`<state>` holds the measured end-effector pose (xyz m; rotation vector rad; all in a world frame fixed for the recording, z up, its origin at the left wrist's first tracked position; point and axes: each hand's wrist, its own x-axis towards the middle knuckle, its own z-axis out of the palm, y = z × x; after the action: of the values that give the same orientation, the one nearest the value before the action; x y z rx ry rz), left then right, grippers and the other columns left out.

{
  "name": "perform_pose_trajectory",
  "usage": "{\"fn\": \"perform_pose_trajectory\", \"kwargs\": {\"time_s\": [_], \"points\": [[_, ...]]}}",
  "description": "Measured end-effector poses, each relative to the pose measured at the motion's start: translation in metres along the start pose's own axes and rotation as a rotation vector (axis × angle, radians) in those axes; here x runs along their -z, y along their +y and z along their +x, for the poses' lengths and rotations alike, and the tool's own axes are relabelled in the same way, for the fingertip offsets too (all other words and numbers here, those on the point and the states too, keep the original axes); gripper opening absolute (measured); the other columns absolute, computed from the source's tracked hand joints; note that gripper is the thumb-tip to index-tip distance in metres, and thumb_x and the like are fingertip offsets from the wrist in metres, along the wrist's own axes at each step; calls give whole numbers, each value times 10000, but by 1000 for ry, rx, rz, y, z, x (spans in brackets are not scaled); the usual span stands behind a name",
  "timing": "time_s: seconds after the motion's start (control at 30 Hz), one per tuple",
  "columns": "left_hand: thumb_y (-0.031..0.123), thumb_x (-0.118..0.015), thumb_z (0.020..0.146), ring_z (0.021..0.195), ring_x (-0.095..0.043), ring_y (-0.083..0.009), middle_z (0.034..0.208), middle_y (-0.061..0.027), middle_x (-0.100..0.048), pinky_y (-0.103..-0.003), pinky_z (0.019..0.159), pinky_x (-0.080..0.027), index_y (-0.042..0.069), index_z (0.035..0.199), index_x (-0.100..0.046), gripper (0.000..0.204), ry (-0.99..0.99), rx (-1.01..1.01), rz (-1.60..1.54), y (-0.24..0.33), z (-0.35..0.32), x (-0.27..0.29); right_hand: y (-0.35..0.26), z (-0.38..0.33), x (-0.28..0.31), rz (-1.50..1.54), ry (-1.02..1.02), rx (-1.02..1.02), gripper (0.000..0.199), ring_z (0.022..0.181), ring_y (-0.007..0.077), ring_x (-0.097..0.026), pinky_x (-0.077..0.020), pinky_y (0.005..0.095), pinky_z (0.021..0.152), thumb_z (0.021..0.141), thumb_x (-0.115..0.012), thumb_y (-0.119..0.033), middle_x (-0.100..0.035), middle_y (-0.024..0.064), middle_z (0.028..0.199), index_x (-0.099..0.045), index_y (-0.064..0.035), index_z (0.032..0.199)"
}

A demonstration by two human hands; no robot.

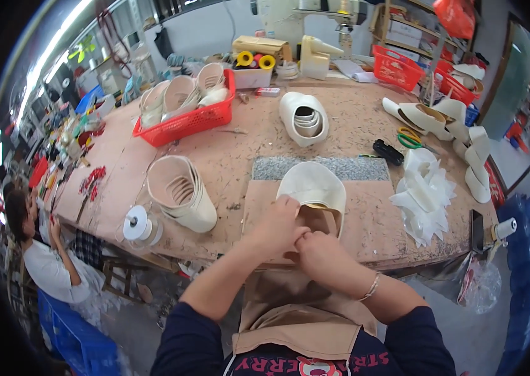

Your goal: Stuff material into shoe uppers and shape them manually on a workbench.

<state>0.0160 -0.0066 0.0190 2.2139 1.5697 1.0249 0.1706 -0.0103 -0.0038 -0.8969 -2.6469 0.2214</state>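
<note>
Misalignment looks like the likeliest fault from here: the cream shoe upper (314, 178) lies toe away from the person at the near side of the table (258, 141), and both hands work at the left of its opening, so uneven pulling there could skew the rim or pucker the tan lining (320, 219). The right side of the opening has no fingers on it, and it could sag or twist if the grip drags the piece sideways. Since the work sits close to the table's front edge, a slip could also let the upper slide down toward the brown apron (302, 313). A wide swing of the left forearm might catch the nested stack of uppers (183, 197) or the white thread spool (142, 224) near the edge, though both stand clear of the arm.

The left hand (278, 224) is bent over the left rim of the upper, fingers mostly closed and gripping that edge. The right hand (326, 254) is curled tight, its fingertips meeting the left hand's at the near end of the opening; it appears to pinch the upper's edge, but the knuckles hide the exact hold, and whether a small tool sits between the fingers cannot be told. Beyond the toe lies a speckled grey stone slab (327, 167); the green-and-orange-handled scissors (409, 138) rest well apart on the right.
</note>
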Motion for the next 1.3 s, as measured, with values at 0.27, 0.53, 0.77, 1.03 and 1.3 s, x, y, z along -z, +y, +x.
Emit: {"fn": "perform_pose_trajectory", "kwargs": {"time_s": [0.27,0.53,0.77,1.03,1.3], "points": [[99,-484,859,879,-627,-366,927,-197,-639,-419,768,-519,17,913,-602,153,-405,354,348,-12,32,-11,41,64,19,-49,-35,-208,77,800,345,-617,-503,426,696,798,-571,-83,-630,175,819,-603,-14,789],[-39,-591,799,798,-646,-176,846,-81,-656,-293,721,-508,2,986,-619,194,-126,289,-312,-79,-36,8,99,31,35,353,-58,-270,65,705,294,-624,-488,403,655,767,-642,-102,-633,138,729,-633,-41,785],[64,-659,780,766,-630,-126,829,-65,-678,-285,674,-503,70,1032,-658,252,-263,354,-133,-72,-11,-3,97,48,9,385,-17,-75,159,759,289,-636,-506,351,748,724,-631,-52,-660,129,799,-637,-1,875],[210,-647,798,662,-631,-260,733,-120,-657,-343,620,-484,107,900,-707,157,52,437,-166,-71,-31,-18,94,46,13,696,-251,-410,481,865,198,-638,-507,324,786,712,-743,-123,-656,127,951,-570,13,1139],[97,-646,815,668,-624,-195,786,-112,-643,-300,606,-483,43,977,-658,170,159,383,-436,-83,-44,-27,69,102,-4,470,-335,-11,631,881,330,-627,-503,402,800,595,-816,-208,-636,206,969,-558,-7,1134]]}}
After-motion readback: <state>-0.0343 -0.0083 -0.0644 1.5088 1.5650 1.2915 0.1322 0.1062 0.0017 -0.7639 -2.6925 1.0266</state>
